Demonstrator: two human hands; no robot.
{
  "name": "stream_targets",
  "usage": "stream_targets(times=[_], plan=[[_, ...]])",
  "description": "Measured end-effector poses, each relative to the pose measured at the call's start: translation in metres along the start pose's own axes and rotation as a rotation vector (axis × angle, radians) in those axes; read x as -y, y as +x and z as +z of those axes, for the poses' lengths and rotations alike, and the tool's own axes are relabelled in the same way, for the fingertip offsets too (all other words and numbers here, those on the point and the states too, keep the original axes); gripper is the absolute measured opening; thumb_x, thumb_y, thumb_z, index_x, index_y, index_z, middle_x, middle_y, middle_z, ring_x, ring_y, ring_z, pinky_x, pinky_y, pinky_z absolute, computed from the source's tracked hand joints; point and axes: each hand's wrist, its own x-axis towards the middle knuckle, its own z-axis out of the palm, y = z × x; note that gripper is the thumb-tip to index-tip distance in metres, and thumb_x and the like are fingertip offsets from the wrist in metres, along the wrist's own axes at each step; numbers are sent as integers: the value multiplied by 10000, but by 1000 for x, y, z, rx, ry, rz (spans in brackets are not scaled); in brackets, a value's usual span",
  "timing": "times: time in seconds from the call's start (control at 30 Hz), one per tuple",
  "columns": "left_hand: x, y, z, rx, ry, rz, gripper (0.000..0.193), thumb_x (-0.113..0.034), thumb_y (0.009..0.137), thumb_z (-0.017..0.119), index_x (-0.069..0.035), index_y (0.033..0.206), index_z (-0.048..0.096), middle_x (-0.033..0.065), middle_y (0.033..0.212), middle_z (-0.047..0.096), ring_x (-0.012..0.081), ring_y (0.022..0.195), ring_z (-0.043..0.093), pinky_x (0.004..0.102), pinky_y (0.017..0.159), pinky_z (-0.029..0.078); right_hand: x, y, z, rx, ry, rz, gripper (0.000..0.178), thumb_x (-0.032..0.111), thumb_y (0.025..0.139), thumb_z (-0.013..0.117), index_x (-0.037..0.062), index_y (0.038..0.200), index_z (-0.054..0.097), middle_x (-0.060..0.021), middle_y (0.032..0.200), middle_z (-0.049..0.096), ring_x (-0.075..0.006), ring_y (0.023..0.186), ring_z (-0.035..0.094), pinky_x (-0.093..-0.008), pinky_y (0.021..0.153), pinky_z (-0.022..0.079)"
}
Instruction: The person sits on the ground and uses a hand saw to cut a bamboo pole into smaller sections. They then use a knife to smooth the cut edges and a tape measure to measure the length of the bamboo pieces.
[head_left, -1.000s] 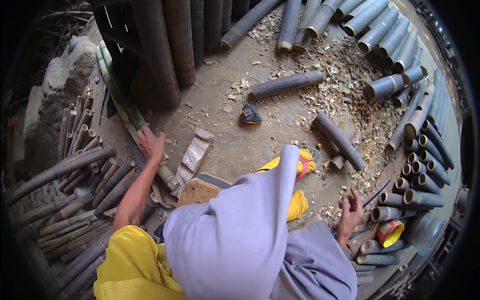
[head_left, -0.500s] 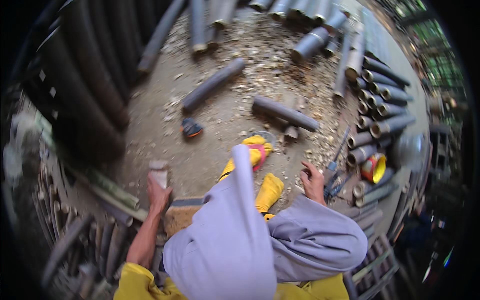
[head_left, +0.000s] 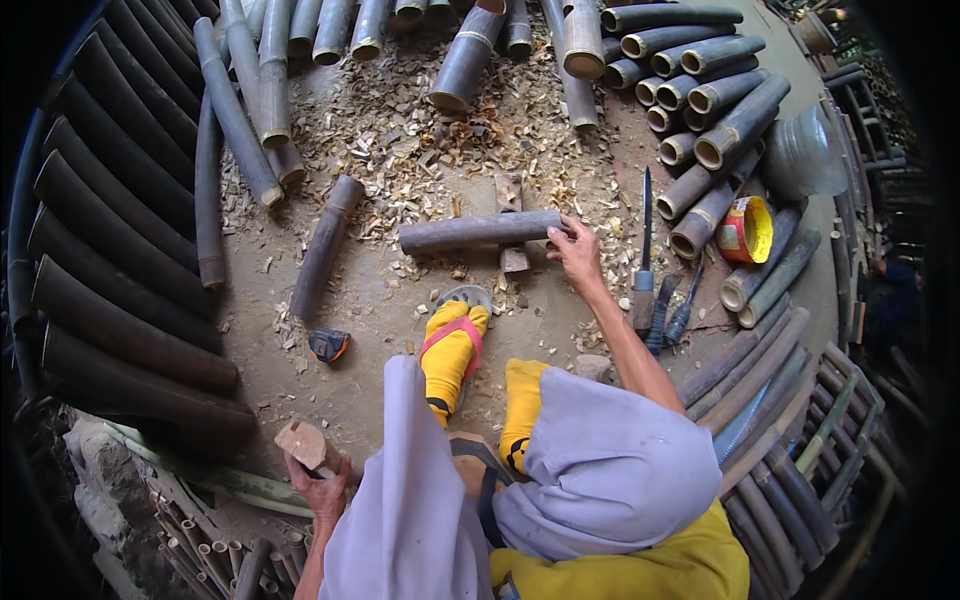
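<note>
My right hand (head_left: 576,255) reaches forward, its fingers closed on the right end of a dark bamboo tube (head_left: 455,233). This tube lies crosswise over a small wooden block (head_left: 508,190), its left end sticking out past the block. Low on the left, beside my knee, my left hand (head_left: 325,490) grips a chunky piece of wood (head_left: 303,443) with a pale, flat end. A second bamboo tube (head_left: 327,247) lies on the ground left of the first, and a black and orange tape measure (head_left: 328,345) sits just below it.
A long-bladed knife (head_left: 645,240) and a dark-handled tool (head_left: 680,320) lie to the right. Beyond them are stacked bamboo tubes (head_left: 735,120), a red and yellow tin (head_left: 745,230) and a clear plastic container (head_left: 803,152). Dark bamboo poles (head_left: 120,300) line the left. Wood chips (head_left: 400,150) cover the ground ahead.
My right hand has moved from beside my knee to the bamboo tube's right end and taken hold. The tube now lies more level. My left hand keeps the wood piece.
</note>
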Motion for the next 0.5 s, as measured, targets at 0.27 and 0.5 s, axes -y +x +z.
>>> stream_targets(times=[0.27, 0.5], plan=[[-134, 113, 106, 393, 164, 419, 982, -206, 548, 841, 11, 1383, 372, 202, 1165, 525, 351, 1064, 557, 412, 935, 470, 61, -6, 53, 58, -378, -262, 641, 204, 834, 656, 13, 1380, 378, -224, 1329, 467, -315, 1111, 555, -386, 846, 536], [-209, 152, 243, 629, 322, 515, 948, -87, 542, 791, -141, 1398, 386, 181, 1128, 492, 367, 1015, 541, 435, 862, 479, -23, -60, 58, -116, -565, -259, 672, 345, 770, 717, -16, 1268, 446, -246, 1091, 531, -424, 956, 574, -460, 765, 501]])
